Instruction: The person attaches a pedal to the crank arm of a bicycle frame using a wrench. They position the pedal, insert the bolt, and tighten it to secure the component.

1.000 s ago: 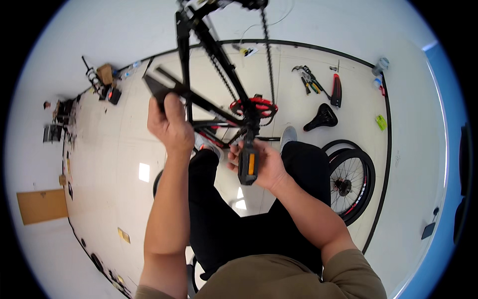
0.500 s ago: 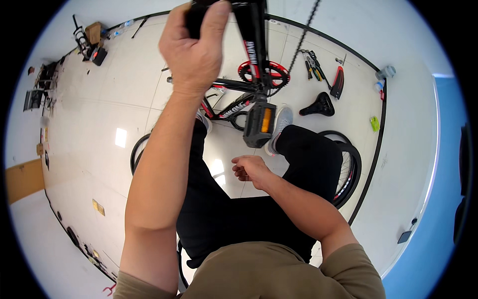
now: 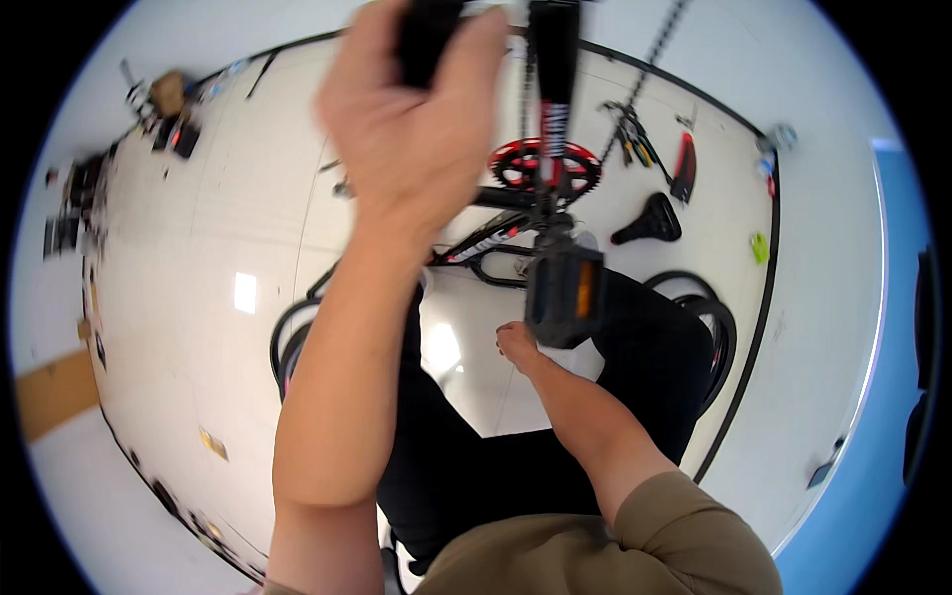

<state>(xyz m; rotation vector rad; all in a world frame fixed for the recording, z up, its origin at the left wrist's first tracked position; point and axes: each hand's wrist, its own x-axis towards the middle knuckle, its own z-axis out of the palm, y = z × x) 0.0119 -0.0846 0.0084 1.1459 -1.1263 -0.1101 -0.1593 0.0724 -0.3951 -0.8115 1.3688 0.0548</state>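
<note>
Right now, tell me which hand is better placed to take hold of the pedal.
Right, probably. The right hand hangs free just below and left of the pedal, touching nothing. The left hand is raised high, gripping a black bike part.

Left hand (image 3: 412, 129) raised high, grip clenched; right hand (image 3: 518, 344) low, loosely curled

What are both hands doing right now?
Left hand: closed around a black bike part.
Right hand: empty, loosely curled below the pedal.
</note>
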